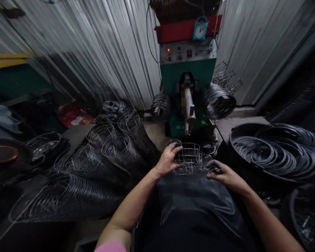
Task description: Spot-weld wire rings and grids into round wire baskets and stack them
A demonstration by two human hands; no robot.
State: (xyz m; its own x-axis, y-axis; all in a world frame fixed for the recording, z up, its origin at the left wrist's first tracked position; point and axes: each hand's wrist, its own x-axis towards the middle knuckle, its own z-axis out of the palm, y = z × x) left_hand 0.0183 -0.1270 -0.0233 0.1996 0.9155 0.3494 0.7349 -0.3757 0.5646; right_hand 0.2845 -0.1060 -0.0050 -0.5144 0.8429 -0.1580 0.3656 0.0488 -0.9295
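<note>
A small round wire basket (191, 159) is held above my lap, over a dark apron (183, 192). My left hand (170, 159) grips its left side, fingers over the rim and thumb lower down. To the right of the basket, apart from it, my right hand (220, 172) is curled with fingers and thumb drawn together. Something small and shiny shows in its fingers, too small to name. Just beyond the basket stands a green machine (170, 75) with a pale metal arm (188, 101) pointing toward me.
Stacks of wire rings and baskets (94, 190) stand on the left. At right, a black tub (235, 140) holds wire rings (259, 150), with another dark container (291, 206) below it. Wire coils (217, 101) flank the machine. A teal clock (200, 29) hangs above its panel.
</note>
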